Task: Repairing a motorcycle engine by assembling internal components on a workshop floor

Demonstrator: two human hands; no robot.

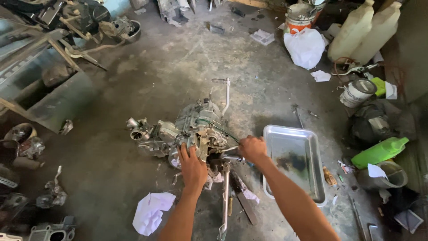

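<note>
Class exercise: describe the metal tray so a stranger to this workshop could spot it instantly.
Start at the motorcycle engine on the stained concrete floor. Beside it, next to the right hand, lies the metal tray. It is the only shiny rectangular pan, shallow, with dark oily residue inside.

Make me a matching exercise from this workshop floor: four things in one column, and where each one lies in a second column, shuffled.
Things
1. metal tray
2. white plastic bag
3. green bottle
4. crumpled white paper

Places
A. lying on its side at the right edge, beside a round tin
B. on the floor left of the left arm
C. just right of the right hand
D. far side, below an orange and white bucket

Pairs: 1-C, 2-D, 3-A, 4-B
</note>
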